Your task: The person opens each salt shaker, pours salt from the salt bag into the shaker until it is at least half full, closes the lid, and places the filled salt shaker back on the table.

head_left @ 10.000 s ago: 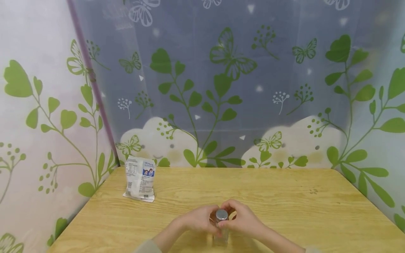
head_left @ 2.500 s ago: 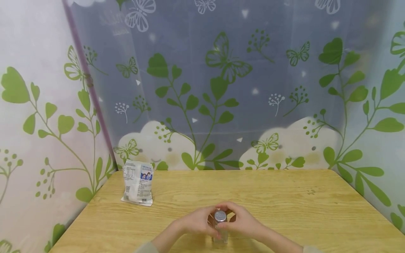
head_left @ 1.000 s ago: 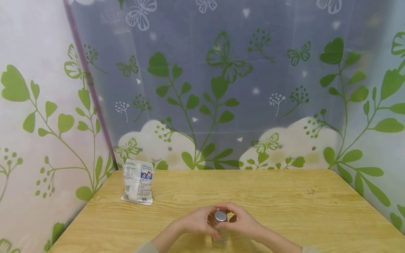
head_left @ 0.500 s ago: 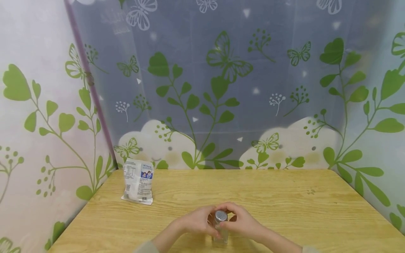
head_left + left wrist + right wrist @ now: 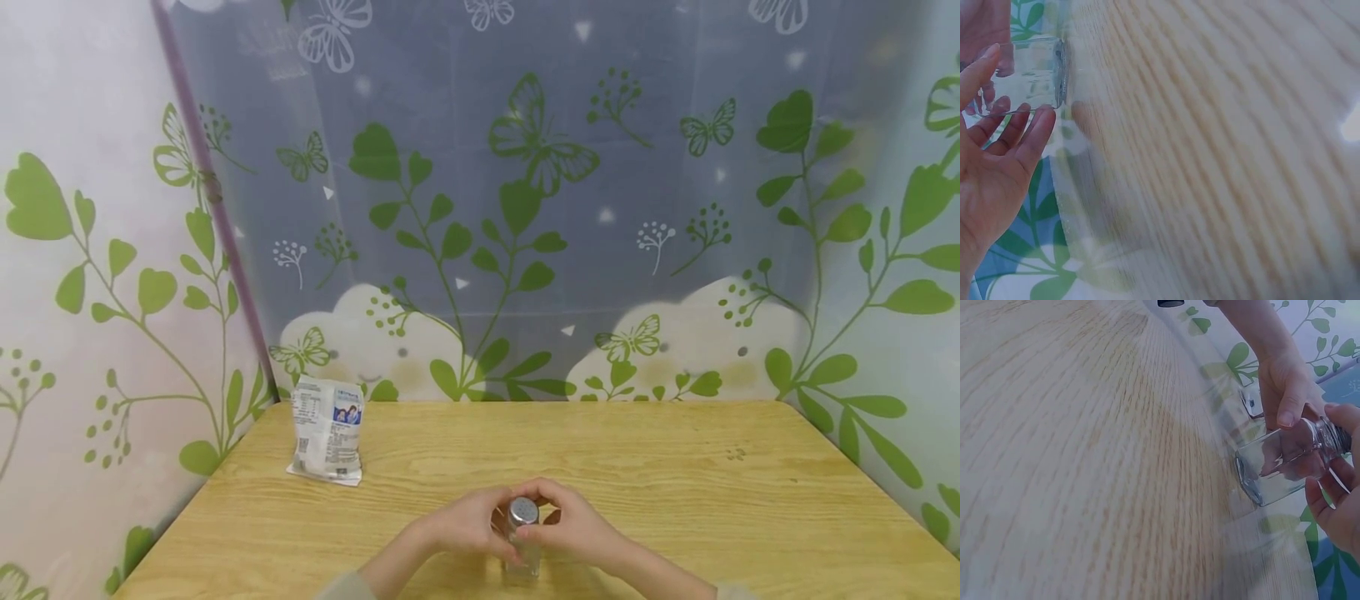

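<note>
A square clear-glass shaker [image 5: 529, 563] with a silver perforated cap [image 5: 523, 510] stands upright on the wooden table, between both hands. My left hand [image 5: 467, 523] grips the glass body from the left, its thumb in front and fingers around the far side. From the right, my right hand [image 5: 581, 527] pinches around the cap and neck, thumb at the front. In the left wrist view the glass [image 5: 1034, 74] looks see-through, with its base at the tabletop. Threads at the neck [image 5: 1335, 436] show in the right wrist view, beside the right fingers.
Toward the back left of the table [image 5: 675, 467] stands a white printed packet [image 5: 327, 432], well away from the hands. A patterned curtain [image 5: 450, 208] with leaves and butterflies encloses the back and sides.
Hands and shaker stay in almost the same place. The head view has shifted slightly since ten seconds ago, and the cap's holes show more clearly now. The packet has not moved.
</note>
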Available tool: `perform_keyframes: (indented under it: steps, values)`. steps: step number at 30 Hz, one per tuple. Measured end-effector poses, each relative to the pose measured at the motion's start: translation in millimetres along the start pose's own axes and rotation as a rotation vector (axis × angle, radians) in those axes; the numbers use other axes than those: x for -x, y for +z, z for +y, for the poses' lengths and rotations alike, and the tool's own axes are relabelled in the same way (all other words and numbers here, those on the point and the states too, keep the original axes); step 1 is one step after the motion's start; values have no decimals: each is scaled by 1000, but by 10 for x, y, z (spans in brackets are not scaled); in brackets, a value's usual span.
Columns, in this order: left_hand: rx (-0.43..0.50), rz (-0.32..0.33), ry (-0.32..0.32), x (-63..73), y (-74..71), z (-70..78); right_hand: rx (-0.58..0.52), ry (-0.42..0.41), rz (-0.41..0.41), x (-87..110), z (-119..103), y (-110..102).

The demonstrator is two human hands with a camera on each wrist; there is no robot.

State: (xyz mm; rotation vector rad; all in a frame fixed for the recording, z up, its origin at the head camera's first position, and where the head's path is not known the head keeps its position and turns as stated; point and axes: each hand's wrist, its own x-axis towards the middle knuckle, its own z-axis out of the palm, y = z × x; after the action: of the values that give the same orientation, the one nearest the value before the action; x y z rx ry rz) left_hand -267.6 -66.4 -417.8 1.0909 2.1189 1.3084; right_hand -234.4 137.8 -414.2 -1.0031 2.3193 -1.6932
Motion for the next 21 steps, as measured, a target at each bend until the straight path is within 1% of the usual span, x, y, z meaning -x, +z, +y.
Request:
perform_keyframes:
  steps: [8,11,14,17,21]
  values:
    - [-17,35,-70,9,9,53,23,-14,21,16,-19,-82]
    - [-20,47,-73,14,19,66,26,-2,28,25,-45,-141]
    - [-23,50,-70,18,29,68,56,25,54,44,-60,-205]
    - [-20,54,-64,17,35,64,77,54,87,65,-53,-271]
    - [-21,58,-63,14,38,59,91,89,105,104,-32,-349]
